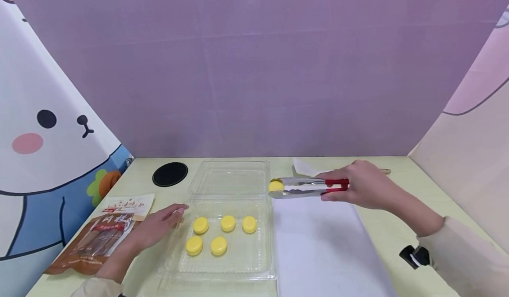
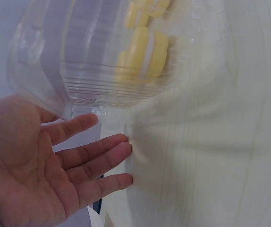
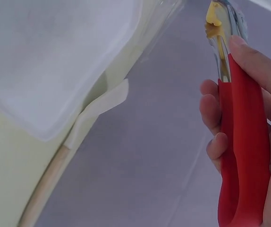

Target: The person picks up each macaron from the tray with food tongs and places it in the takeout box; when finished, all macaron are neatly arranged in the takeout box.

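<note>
My right hand (image 1: 363, 186) grips metal tongs (image 1: 302, 181) by their red handles. Between the tongs' tips is a yellow macaron (image 1: 276, 185), held up near the right side of a clear plastic box (image 1: 234, 266). Several more yellow macarons (image 1: 218, 245) sit inside that box, and its lid (image 1: 230, 177) lies folded back behind it. At the box's left edge is my left hand (image 1: 159, 226), palm toward the box. The left wrist view shows its fingers (image 2: 97, 163) extended and spread beside the box wall, holding nothing.
A white board (image 1: 318, 244) lies right of the box. Behind it is a white-bladed spatula with a wooden handle (image 3: 48, 177). A black round mat (image 1: 170, 174) is at the back left, and a brown snack bag (image 1: 99, 235) lies at the left. A purple cloth wall (image 1: 254, 76) closes the back.
</note>
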